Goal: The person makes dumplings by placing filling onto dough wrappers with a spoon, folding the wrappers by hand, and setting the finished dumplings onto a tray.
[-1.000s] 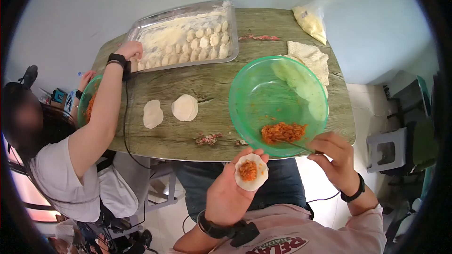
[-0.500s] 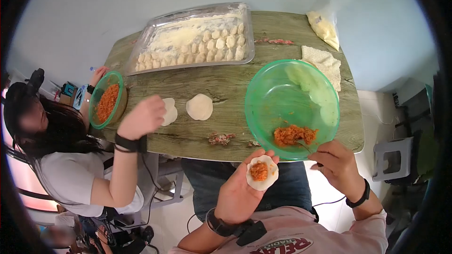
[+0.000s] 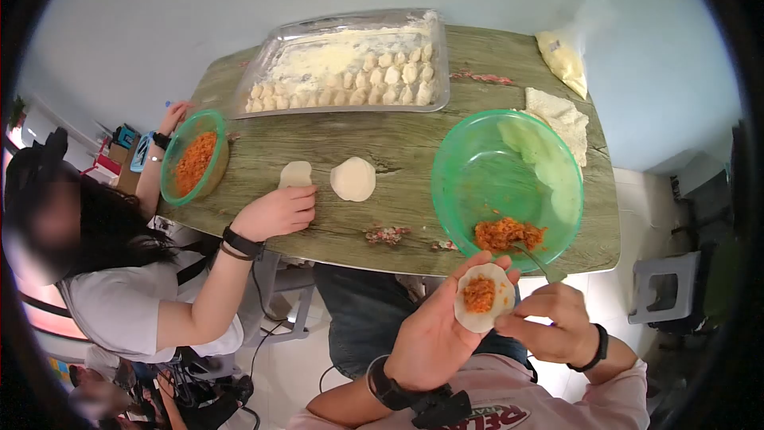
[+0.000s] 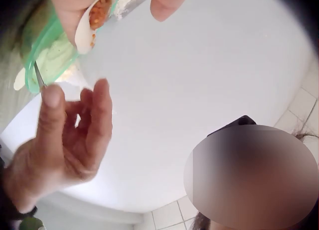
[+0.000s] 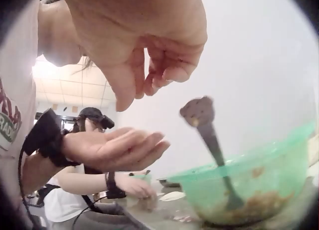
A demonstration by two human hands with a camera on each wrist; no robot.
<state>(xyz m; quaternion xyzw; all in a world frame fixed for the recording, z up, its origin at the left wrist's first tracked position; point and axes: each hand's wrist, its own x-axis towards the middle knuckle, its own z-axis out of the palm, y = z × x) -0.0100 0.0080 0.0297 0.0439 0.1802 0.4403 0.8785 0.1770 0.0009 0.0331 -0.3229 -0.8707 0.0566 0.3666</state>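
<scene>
My left hand [image 3: 434, 336] lies palm up by the table's front edge, fingers extended under a round dumpling wrapper [image 3: 471, 321]. A mound of orange shredded filling [image 3: 479, 293] sits in the middle of the wrapper. Close to the wrapper's right side is my right hand [image 3: 559, 323], empty, fingers loosely bent. In the right wrist view it hovers above the left hand. A spoon [image 5: 212, 144] with a bear-shaped handle end leans in the green bowl [image 3: 442, 191], its tip in more filling [image 3: 509, 235].
Flat wrappers [image 3: 353, 179] lie on the table [image 3: 398, 139], one partly under another person's hand [image 3: 278, 213]. Behind is a metal tray [image 3: 318, 40] of floured dumplings. A smaller filling bowl [image 3: 220, 161] stands left; a cloth [image 3: 561, 119] and a bag [image 3: 562, 60] lie right.
My right hand has let go of the spoon and moved left to the wrapper. The other person's hand has gone from the tray to the flat wrappers. The view has shifted left.
</scene>
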